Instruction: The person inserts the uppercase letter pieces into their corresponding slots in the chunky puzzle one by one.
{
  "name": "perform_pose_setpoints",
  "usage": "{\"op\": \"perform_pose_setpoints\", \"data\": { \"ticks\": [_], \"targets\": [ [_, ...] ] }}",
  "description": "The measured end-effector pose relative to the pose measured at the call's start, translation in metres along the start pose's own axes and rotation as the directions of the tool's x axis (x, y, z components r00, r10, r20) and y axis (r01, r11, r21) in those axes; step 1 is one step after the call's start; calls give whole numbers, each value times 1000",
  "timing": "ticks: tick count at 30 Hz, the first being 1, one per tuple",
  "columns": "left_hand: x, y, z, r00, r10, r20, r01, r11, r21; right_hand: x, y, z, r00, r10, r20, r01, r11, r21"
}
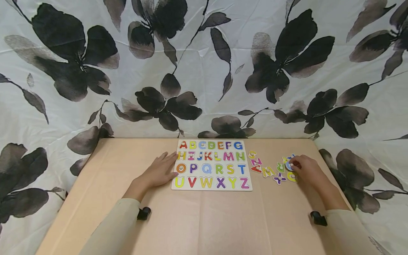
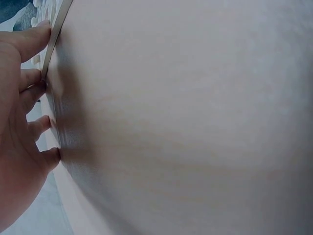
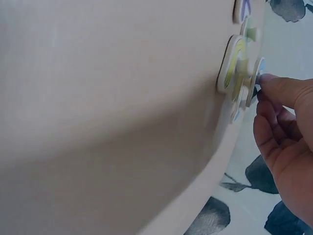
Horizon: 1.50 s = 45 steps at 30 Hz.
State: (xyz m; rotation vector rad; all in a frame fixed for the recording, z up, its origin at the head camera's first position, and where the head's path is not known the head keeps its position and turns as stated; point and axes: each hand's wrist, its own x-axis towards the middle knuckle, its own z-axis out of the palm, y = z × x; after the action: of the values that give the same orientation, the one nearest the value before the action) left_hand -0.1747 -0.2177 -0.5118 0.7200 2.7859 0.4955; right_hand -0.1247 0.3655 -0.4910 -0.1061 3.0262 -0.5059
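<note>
Fingers (image 3: 274, 85) of right hand (image 1: 307, 170) pinch a blue letter piece (image 1: 289, 165) among loose letters (image 1: 269, 170) on desk (image 1: 204, 219), just right of alphabet board (image 1: 211, 164). Left hand (image 1: 159, 171) lies flat, fingers straight, tips touching board's left edge. Both forearms in pale sleeves. Desk tan; black-and-white floral cloth (image 1: 204, 71) behind and at sides.

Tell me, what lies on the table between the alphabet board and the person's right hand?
In the head view, loose letter pieces lie scattered between the alphabet board and the right hand, which touches a blue piece.
</note>
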Motion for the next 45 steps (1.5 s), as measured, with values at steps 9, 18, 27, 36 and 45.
{"op": "perform_pose_setpoints", "data": {
  "ticks": [9,18,27,36,45],
  "targets": [
    [1,-1,1,1000,-11,-2,11,1000,-11,6,-32,8,997,-43,-70,47,997,61],
    [0,-2,1,1000,-23,-6,23,1000,-14,19,-68,13,994,-89,-56,94,992,87],
    [0,-2,2,1000,-19,-5,19,1000,-8,29,-108,26,994,-103,-36,107,986,128],
    [-2,-1,2,1000,-10,-7,10,1000,-11,42,-154,39,980,-193,-40,197,963,182],
    [0,-1,3,1000,-11,-9,11,1000,-16,55,-199,53,962,-271,-10,268,946,181]
  ]
}}
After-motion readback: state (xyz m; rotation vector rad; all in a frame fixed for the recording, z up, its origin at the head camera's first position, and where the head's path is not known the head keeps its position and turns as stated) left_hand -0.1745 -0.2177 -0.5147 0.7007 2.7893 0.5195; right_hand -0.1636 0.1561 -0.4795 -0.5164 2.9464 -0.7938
